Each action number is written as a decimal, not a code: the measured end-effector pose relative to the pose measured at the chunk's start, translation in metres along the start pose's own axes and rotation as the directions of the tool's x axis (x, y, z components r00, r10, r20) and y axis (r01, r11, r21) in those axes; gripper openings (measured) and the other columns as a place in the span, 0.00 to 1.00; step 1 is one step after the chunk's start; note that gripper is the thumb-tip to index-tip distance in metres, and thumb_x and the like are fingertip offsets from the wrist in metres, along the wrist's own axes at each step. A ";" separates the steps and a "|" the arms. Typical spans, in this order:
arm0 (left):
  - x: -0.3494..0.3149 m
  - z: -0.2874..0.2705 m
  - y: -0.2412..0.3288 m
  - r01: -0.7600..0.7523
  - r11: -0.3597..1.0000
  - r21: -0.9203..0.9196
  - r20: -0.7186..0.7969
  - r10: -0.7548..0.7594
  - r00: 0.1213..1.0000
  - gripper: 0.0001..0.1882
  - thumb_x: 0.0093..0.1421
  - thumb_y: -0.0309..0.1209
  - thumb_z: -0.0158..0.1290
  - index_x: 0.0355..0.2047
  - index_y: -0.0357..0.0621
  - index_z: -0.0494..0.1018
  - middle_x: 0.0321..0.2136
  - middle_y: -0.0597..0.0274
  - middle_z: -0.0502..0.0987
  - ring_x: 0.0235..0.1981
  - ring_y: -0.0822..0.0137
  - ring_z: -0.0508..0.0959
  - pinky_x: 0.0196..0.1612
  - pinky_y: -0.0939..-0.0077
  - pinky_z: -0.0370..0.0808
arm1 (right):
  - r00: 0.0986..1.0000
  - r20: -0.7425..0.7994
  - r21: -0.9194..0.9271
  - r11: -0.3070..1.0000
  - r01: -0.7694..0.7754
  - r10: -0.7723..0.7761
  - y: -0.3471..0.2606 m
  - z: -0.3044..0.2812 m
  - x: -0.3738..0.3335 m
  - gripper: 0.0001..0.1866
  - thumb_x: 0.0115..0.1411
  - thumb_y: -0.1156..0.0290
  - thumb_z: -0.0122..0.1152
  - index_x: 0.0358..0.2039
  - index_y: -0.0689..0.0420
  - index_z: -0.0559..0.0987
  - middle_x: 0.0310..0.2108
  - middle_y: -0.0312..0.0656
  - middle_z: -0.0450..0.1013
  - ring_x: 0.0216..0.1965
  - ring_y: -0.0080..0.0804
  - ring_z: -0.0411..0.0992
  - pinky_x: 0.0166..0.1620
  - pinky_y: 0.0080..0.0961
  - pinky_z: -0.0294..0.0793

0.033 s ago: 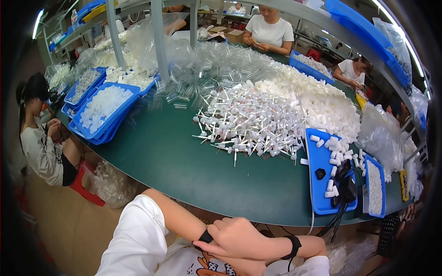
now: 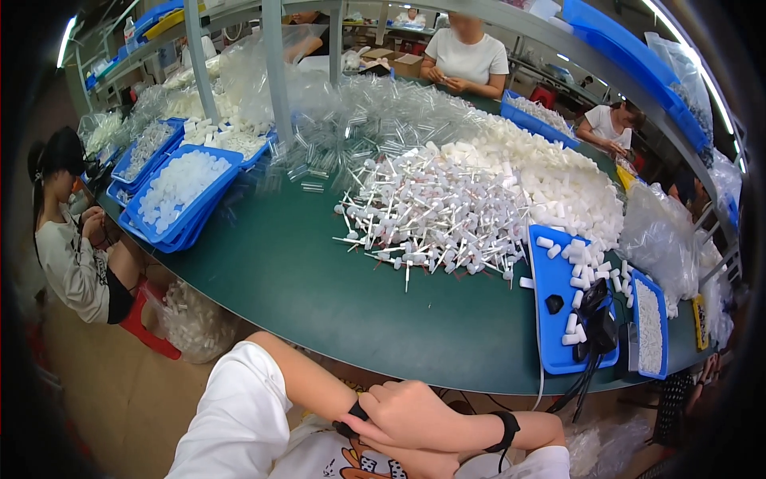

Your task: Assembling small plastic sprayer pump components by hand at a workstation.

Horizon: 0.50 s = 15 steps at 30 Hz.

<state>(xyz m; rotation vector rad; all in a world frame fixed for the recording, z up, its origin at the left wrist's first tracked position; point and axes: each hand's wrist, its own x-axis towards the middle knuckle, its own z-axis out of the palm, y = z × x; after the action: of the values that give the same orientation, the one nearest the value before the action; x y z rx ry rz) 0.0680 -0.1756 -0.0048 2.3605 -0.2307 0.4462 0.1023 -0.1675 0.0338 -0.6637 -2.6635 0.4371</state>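
Note:
My forearms cross in front of my body, below the near edge of the green table (image 2: 303,319). My right hand (image 2: 408,413) lies over my left wrist, its fingers curled and its thumb pressed at the black wristband (image 2: 357,410) there. Beneath it, my left hand (image 2: 427,461) is mostly covered, and its fingers do not show clearly. A second black band (image 2: 508,431) with a thin cable circles my right wrist. Beyond the hands, a heap of white plastic pieces with thin stems (image 2: 439,211) is spread on the table.
Clear tubes (image 2: 383,112) and white cylindrical caps (image 2: 566,176) are piled farther back. A blue tray (image 2: 550,339) at right holds caps and black devices with cables. Stacked blue trays (image 2: 231,164) stand at left. Grey shelf posts (image 2: 275,72) rise behind. Several people sit around the table.

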 end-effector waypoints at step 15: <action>-0.013 0.031 0.015 -0.088 0.991 0.098 0.351 0.049 0.935 0.06 0.48 0.28 0.51 0.20 0.39 0.70 0.18 0.56 0.73 0.23 0.63 0.76 0.25 0.70 0.72 | 0.988 -0.012 0.236 0.961 -0.145 0.152 0.052 0.033 -0.017 0.20 0.62 0.64 0.44 0.17 0.60 0.73 0.15 0.46 0.70 0.17 0.47 0.68 0.20 0.35 0.67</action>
<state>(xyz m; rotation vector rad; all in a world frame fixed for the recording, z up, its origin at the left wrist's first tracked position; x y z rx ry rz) 0.0596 -0.2073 -0.0218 2.5377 -0.4645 0.0682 0.1223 -0.1391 -0.0195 -0.7914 -2.4899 0.7636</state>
